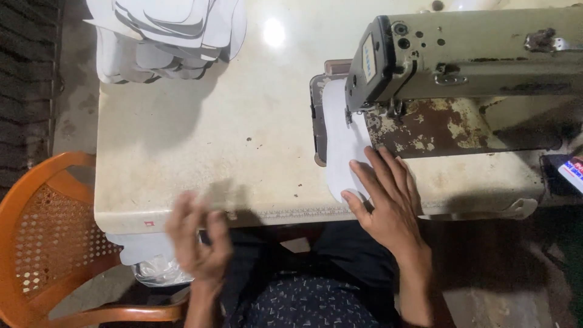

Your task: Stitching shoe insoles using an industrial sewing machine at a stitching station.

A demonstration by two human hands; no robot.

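While right hand (388,200) presses piece (341,143) flat under needle, I feed straight; left hand (197,240) blurred, loose, empty.

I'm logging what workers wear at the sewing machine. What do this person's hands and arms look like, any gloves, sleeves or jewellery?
Both hands are bare, without gloves. The right hand shows no ring, watch or bracelet, and its forearm is uncovered as far as the frame shows. The left hand is motion-blurred, so small items cannot be ruled out; its wrist also looks uncovered. No sleeve cuff reaches either wrist.
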